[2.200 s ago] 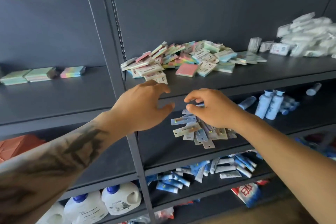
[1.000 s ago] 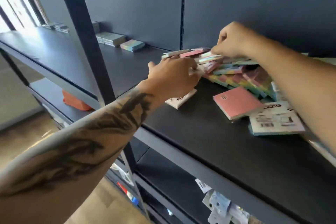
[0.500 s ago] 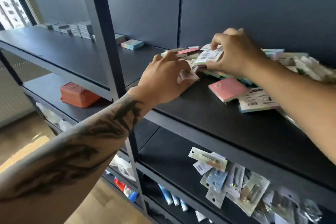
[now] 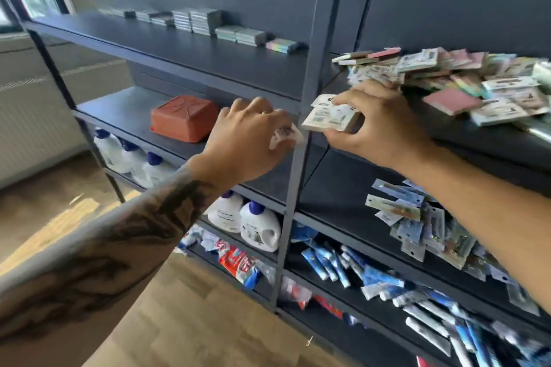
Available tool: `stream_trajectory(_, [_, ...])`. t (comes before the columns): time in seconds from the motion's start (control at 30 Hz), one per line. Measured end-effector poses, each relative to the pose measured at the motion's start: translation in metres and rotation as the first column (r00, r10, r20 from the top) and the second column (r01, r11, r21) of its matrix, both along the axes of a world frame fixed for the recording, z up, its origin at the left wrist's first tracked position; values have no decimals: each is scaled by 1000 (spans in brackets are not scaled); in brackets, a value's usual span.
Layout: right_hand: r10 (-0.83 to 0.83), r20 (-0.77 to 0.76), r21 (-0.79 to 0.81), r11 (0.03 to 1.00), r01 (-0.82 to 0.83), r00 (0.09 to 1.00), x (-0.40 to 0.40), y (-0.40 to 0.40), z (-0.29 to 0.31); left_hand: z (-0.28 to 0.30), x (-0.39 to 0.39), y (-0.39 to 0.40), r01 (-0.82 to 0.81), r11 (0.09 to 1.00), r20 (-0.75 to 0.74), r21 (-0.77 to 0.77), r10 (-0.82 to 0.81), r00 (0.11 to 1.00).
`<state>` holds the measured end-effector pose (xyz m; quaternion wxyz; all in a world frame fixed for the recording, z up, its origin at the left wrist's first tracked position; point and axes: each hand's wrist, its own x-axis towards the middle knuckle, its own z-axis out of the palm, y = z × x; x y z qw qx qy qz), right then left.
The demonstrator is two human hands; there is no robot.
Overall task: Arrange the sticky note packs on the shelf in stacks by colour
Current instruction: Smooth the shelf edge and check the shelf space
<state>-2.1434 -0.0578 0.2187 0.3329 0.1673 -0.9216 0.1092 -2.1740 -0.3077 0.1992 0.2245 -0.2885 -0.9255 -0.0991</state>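
gripping a few sticky note packs (image 4: pixel 329 119) in the right hand (image 4: pixel 378 125); pinching one pack (image 4: pixel 284 135) in the left hand (image 4: pixel 247 140), beside the shelf post (image 4: pixel 310 74).

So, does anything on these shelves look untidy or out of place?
Yes. The sticky note packs on the right bay lie in a loose, mixed-colour heap, some tilted, unlike the neat stacks on the left bay. The right hand holds a few packs; the left hand holds one.
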Motion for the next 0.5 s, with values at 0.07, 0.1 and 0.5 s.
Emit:
stream_trajectory(0.07, [37,2,-13,999,-37,999,-8,-36,-3,-2,-5,-40,-56,998,-13,-10,56,998])
stream_trajectory(0.1, [53,-6,-12,998,-53,999,-15,-56,-4,-3,-8,-61,-89,996,-17,-9,89,996])
stream_trajectory(0.5, [390,-30,-32,920,-390,921,-207,-301,-12,-15,-83,-289,-461,886,14,42,461,887])
